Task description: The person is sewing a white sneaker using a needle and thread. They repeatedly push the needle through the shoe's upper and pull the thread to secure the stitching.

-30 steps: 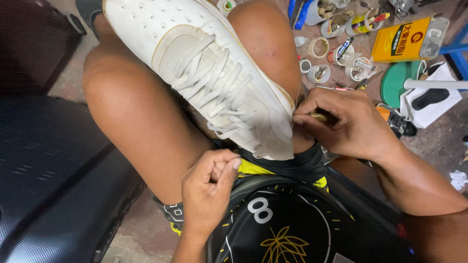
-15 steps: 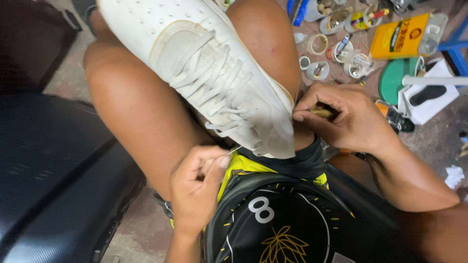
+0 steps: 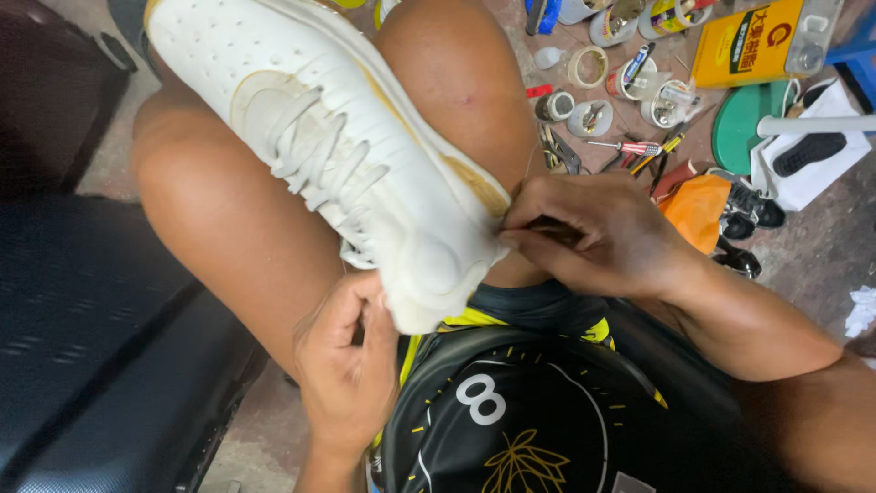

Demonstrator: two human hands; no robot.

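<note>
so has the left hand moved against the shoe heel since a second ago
Yes. The left hand has shifted up and closer to the white shoe, its fingers now beside the heel rather than below it.

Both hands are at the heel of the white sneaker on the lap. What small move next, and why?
Probably steady the white sneaker with the left hand under its heel, since the right hand pinches at the yellowed sole seam there and the shoe rests only on the knees.
</note>
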